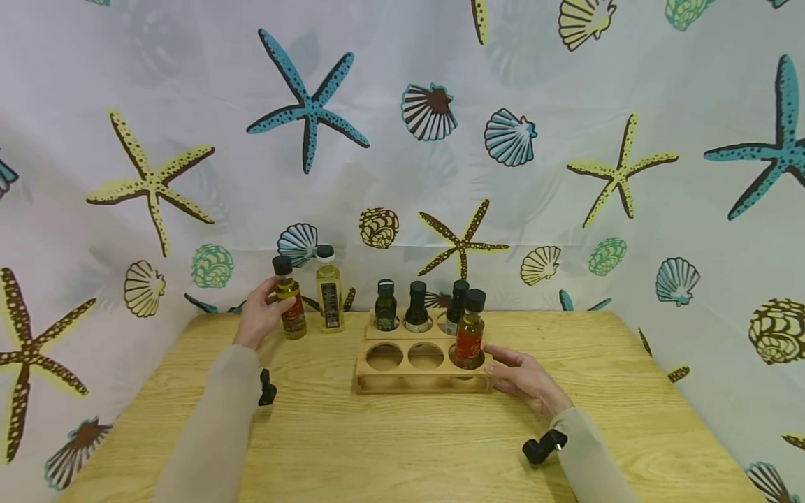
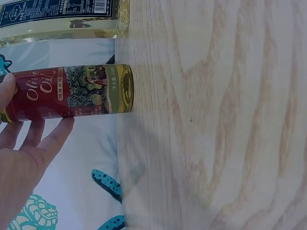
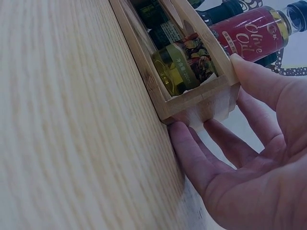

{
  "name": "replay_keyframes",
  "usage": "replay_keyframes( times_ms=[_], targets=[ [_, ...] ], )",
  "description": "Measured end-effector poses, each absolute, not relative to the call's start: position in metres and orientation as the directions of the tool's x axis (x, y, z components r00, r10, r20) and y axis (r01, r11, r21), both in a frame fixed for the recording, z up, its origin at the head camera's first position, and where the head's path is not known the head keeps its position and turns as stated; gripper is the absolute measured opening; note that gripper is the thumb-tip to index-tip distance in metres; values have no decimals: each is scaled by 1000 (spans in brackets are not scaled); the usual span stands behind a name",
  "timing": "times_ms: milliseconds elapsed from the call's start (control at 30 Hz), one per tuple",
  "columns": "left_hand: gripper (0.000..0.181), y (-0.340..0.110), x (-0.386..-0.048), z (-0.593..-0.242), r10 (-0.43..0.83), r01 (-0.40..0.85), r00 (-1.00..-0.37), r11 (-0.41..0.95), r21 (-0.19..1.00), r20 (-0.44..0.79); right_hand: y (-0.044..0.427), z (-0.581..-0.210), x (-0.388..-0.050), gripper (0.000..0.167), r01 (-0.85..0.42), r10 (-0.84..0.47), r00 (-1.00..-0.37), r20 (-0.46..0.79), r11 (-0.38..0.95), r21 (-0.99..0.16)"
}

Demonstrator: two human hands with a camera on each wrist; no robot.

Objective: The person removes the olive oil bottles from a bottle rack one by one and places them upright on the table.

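My left hand (image 1: pixel 260 313) grips an olive oil bottle (image 1: pixel 293 316) with a red label and dark cap at the back left. In the left wrist view, the thumb lies on one side of it and the fingers on the other. My right hand (image 1: pixel 528 381) touches the right end of a two-tier wooden bottle rack (image 1: pixel 415 384). Its thumb meets the rack's upper corner, and spread fingers rest against the end panel (image 3: pixel 204 105). A similar red-labelled olive oil bottle (image 1: pixel 468 342) stands in the front row's right hole.
A taller bottle of pale yellow oil (image 1: pixel 330 297) stands just right of the held one. Three dark bottles (image 1: pixel 417 311) fill the rack's back row. Two front holes (image 1: pixel 385 357) hold nothing. A patterned curtain (image 1: pixel 402 175) hangs behind the wooden table (image 1: pixel 377 454).
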State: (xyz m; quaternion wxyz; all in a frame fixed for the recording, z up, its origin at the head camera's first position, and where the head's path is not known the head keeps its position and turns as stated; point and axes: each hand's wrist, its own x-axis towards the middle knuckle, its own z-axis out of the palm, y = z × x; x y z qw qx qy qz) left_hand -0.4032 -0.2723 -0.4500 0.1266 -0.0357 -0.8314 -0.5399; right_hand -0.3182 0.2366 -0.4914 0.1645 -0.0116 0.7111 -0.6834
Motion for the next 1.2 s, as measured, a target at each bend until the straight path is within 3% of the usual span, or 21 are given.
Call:
replay_keyframes(
  times_ms=[500, 1200],
  targets=[
    [70, -269, -409, -446, -124, 152, -973, 289, 945, 195, 240, -490, -320, 58, 209, -223, -950, -217, 61, -976],
    [68, -269, -406, -450, -176, 105, -970, 317, 943, 167, 237, -492, -319, 56, 218, -226, -948, -226, 60, -974]
  ],
)
